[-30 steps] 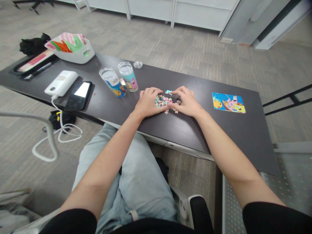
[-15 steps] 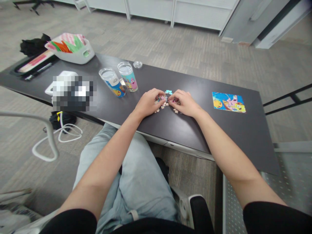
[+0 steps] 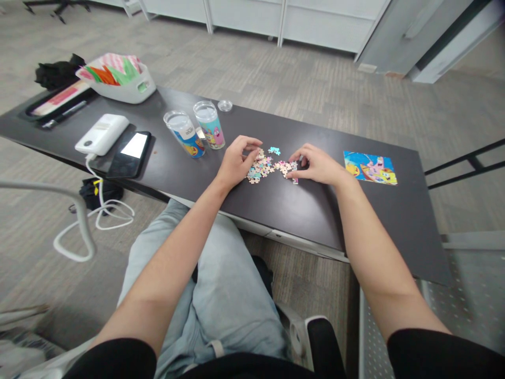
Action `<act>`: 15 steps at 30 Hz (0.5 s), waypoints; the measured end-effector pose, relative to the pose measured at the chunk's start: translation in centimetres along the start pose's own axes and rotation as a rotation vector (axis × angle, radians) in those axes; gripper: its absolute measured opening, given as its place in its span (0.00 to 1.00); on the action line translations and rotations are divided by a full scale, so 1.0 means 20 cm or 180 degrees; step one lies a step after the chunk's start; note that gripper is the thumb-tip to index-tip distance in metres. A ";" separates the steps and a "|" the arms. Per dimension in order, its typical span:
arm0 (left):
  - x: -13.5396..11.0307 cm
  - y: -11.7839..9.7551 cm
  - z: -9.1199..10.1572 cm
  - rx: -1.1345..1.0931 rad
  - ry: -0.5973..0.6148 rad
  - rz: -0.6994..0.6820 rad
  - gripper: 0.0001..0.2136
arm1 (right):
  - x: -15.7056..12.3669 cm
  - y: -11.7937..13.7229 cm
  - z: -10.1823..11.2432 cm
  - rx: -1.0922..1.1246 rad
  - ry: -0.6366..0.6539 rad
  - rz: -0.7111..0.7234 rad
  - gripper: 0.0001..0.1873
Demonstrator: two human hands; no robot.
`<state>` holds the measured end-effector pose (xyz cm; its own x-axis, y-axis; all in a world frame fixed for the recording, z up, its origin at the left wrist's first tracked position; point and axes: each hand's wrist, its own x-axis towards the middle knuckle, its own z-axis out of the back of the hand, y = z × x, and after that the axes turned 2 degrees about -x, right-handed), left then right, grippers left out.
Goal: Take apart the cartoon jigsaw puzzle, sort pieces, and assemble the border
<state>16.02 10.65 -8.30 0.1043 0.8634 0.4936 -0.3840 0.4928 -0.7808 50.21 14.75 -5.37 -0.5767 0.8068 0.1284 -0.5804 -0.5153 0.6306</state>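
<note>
Small jigsaw puzzle pieces (image 3: 259, 169) lie in a loose pile on the dark table (image 3: 260, 202), some colour side up and some plain. My left hand (image 3: 238, 159) rests at the pile's left edge, fingers curved and apart over the pieces. On the right side, my right hand (image 3: 315, 164) is beside a smaller cluster of puzzle pieces (image 3: 284, 167), thumb and fingers spread, with nothing visible gripped. Behind the pile sits a small joined group of light blue pieces (image 3: 274, 150). To the right lies a cartoon picture card (image 3: 370, 167).
Two clear cartoon-printed cups (image 3: 184, 135) stand left of the pile, with a clear lid (image 3: 224, 106) behind. Farther left are a phone (image 3: 129, 155), a white power bank (image 3: 103, 134) with a cable, a black tray (image 3: 59, 105) and a white basket (image 3: 118, 87) of colourful packets.
My hands have moved apart, the right one shifting rightward and the left slightly leftward. More of the pile shows between them, and several pieces now lie spread toward the right.
</note>
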 end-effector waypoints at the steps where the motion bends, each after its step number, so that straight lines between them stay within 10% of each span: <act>1: 0.00 0.01 0.00 -0.0089 -0.0025 -0.0016 0.09 | 0.01 0.00 -0.01 0.0038 -0.0005 0.0039 0.23; 6: -0.01 0.02 -0.02 -0.0600 -0.0197 0.0100 0.09 | 0.04 0.04 -0.07 0.0319 -0.0145 0.0182 0.14; 12: 0.01 0.02 0.04 -0.0074 -0.0808 0.0125 0.09 | -0.01 0.00 0.04 0.0250 -0.0087 0.0133 0.34; 15: -0.04 0.00 0.15 0.0403 -0.0477 0.0189 0.08 | -0.03 -0.02 0.09 0.0295 0.0207 -0.0046 0.36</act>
<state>13.20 9.72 -7.58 -0.0560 0.8601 0.5070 -0.4986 0.4158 -0.7606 51.81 15.10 -4.31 -0.6064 0.7920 0.0707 -0.5350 -0.4722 0.7005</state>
